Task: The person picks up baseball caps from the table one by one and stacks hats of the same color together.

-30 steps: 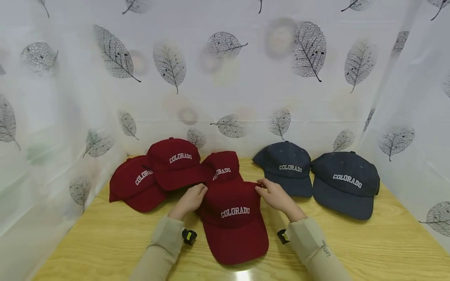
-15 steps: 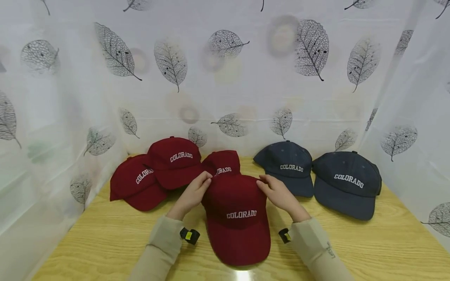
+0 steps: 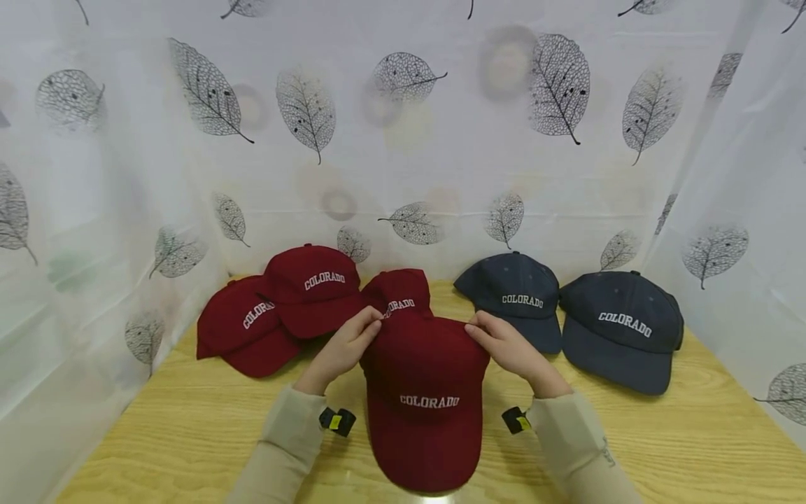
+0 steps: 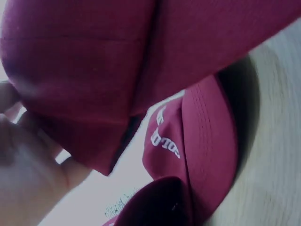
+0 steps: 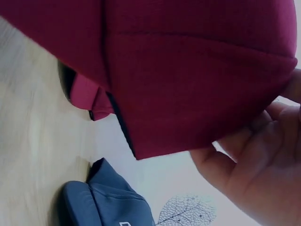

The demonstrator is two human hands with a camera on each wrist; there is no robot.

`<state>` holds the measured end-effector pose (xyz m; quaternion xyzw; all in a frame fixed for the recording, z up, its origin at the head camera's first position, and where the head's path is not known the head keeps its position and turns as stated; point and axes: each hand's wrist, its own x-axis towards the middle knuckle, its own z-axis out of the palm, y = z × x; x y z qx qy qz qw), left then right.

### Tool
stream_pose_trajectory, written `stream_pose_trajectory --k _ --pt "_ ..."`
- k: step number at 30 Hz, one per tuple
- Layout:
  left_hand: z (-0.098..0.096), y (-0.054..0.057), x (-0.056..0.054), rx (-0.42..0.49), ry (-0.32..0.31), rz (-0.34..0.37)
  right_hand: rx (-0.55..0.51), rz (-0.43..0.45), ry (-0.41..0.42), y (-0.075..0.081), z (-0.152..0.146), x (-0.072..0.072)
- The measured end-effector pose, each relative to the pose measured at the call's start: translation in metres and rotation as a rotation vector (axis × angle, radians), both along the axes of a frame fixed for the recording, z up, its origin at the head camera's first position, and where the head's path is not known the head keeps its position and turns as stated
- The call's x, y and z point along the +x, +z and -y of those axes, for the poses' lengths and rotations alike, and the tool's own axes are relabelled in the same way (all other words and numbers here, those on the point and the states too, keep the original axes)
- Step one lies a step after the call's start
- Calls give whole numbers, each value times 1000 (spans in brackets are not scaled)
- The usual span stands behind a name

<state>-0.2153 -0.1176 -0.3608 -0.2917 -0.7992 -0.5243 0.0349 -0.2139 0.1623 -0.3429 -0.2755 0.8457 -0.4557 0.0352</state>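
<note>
Between both hands a dark red baseball cap [image 3: 428, 378] with white COLORADO lettering is held up, its brim toward the person. My left hand [image 3: 343, 350] pinches the cap's upper left side between thumb and fingers. On the opposite side my right hand [image 3: 511, 350] pinches the upper right edge. In the left wrist view, fingers [image 4: 33, 165] curl behind the cap's red cloth [image 4: 75, 70]. The right wrist view has the fingers [image 5: 268, 146] under the cloth's back edge. Much of another red cap [image 3: 399, 290] is hidden behind the held one.
Two more red caps, one [image 3: 313, 287] overlapping the other [image 3: 242, 329], lie at the left. Toward the right sit two navy caps, a rear one [image 3: 519, 297] and a front one [image 3: 620, 329]. A leaf-printed white curtain [image 3: 352, 161] surrounds the wooden table [image 3: 189, 434].
The held red cap has come nearer the person, its crown has filled out and squared at the top. Both hands rose slightly, and the right shifted outward. The other caps stayed put.
</note>
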Motion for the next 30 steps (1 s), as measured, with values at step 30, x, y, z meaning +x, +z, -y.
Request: stream_pose_trajectory --k 30 --pt "15 -34 -16 -335 313 195 13 45 20 -38 12 -16"
